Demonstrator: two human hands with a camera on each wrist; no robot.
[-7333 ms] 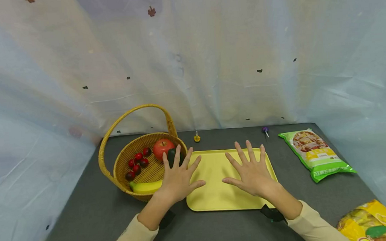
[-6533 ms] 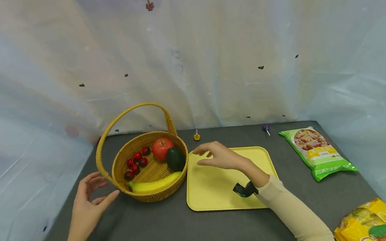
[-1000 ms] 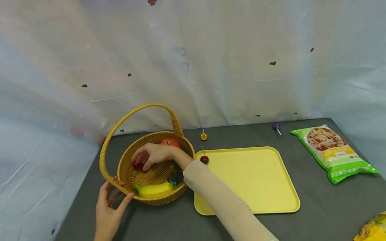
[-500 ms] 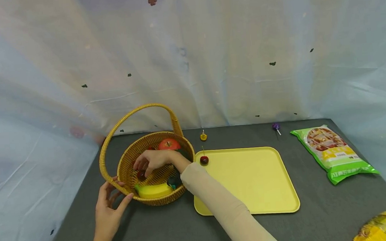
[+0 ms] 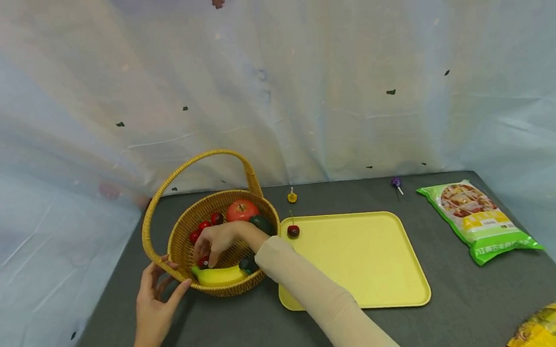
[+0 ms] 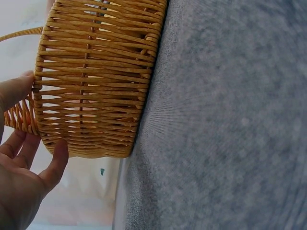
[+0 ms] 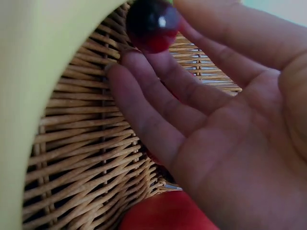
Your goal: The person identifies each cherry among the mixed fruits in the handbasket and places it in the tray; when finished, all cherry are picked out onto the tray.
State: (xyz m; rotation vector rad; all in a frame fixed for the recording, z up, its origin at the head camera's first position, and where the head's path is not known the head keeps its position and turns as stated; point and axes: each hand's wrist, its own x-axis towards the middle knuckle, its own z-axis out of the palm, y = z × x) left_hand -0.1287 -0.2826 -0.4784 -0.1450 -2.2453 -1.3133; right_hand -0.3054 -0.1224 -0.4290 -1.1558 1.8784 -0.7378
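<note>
Wicker basket (image 5: pixel 176 247) set on bench (image 5: pixel 251 333), left side. Tray (image 5: pixel 363 265) laid just right of basket. Inside basket: apple (image 5: pixel 241 209) at rear, avocado (image 5: pixel 262 224) at right beside apple, cherries (image 5: pixel 205 226) at left rear, banana (image 5: pixel 219 275) along front wall. Single cherry (image 5: pixel 293 230) placed on tray's rear left corner. Two lollipops (image 5: pixel 292 197) (image 5: pixel 396 183) laid behind tray near backdrop. Snack bag (image 5: pixel 478 220) right of tray; second bag (image 5: pixel 554 326) at front right bench corner.
</note>
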